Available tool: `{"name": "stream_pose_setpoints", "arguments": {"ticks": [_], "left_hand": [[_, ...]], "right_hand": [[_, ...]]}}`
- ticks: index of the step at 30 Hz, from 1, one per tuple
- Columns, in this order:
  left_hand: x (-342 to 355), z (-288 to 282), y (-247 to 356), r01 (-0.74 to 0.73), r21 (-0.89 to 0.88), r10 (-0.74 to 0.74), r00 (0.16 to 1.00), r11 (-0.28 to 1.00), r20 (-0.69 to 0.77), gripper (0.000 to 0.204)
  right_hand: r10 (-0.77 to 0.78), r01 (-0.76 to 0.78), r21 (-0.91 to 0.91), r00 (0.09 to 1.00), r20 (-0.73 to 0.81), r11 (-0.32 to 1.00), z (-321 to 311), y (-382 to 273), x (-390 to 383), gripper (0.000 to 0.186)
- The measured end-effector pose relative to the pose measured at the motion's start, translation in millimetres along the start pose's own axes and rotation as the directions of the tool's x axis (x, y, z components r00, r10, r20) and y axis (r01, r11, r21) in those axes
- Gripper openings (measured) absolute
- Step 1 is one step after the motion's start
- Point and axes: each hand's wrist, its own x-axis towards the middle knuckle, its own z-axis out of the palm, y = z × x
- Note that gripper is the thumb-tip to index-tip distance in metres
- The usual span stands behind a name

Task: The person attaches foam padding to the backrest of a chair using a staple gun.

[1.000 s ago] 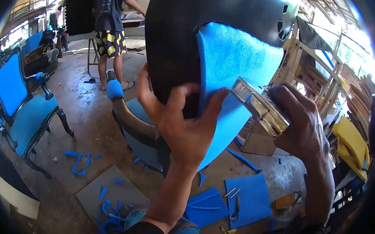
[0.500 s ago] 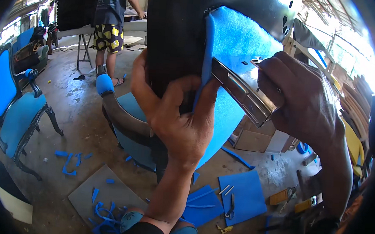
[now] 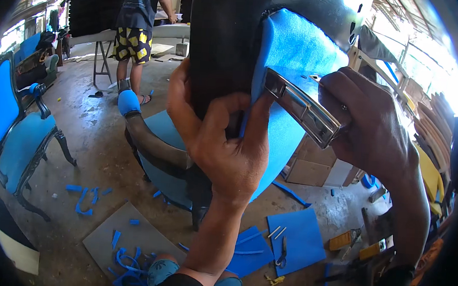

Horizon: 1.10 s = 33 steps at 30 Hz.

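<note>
A chair with a black back panel point(image 3: 222, 34) stands in front of me, light blue foam point(image 3: 299, 35) laid over part of it. My left hand point(image 3: 228, 148) is closed round the panel's left edge, its thumb against the foam's edge. My right hand point(image 3: 364, 124) grips a silver metal staple gun point(image 3: 303, 105), whose nose touches the foam edge just by my left thumb. The chair's seat point(image 3: 159, 186) is covered in blue and lies behind my left arm; its curved armrest point(image 3: 151, 149) has a blue pad point(image 3: 129, 101).
A carved black chair point(image 3: 26, 148) stands left. A co-worker point(image 3: 134, 24) stands at a table point(image 3: 94, 37). On the floor lie blue offcuts on a board point(image 3: 99, 245), blue sheets point(image 3: 299, 240) with scissors point(image 3: 282, 254). Cardboard point(image 3: 310, 168) and yellow pieces point(image 3: 427, 171) are right.
The staple gun has moved up and left to the foam's edge. My left hand stays on the panel, and the view has shifted slightly.
</note>
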Motion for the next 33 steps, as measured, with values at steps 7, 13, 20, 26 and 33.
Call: {"name": "stream_pose_setpoints", "arguments": {"ticks": [7, 13, 20, 26, 33], "left_hand": [[2, 0, -5, -0.070, 0.008, 0.070, 0.997, 0.998, -0.030, 0.020], [2, -1, -5, -0.059, 0.013, 0.059, 0.998, 0.998, -0.026, 0.019], [2, 0, -7, -0.078, 0.017, 0.078, 0.997, 0.997, -0.023, 0.019], [1, 4, -6, -0.096, -0.037, 0.094, 0.993, 0.995, -0.066, 0.022], [-1, 7, -8, -0.098, -0.062, 0.093, 0.992, 0.993, -0.082, 0.022]], "right_hand": [[0.001, -0.002, 0.045, 1.000, 0.026, 0.999, -4, -4, 5, 0.051], [0.028, -0.028, 0.018, 1.000, 0.007, 0.999, 2, -7, 3, 0.053], [0.030, -0.030, 0.047, 1.000, 0.000, 0.998, 0, -10, 1, 0.050], [0.051, -0.050, 0.039, 0.999, -0.007, 0.998, 1, -5, -6, 0.050], [0.002, 0.001, 0.046, 0.999, -0.048, 0.999, 7, -2, -4, 0.051]]}}
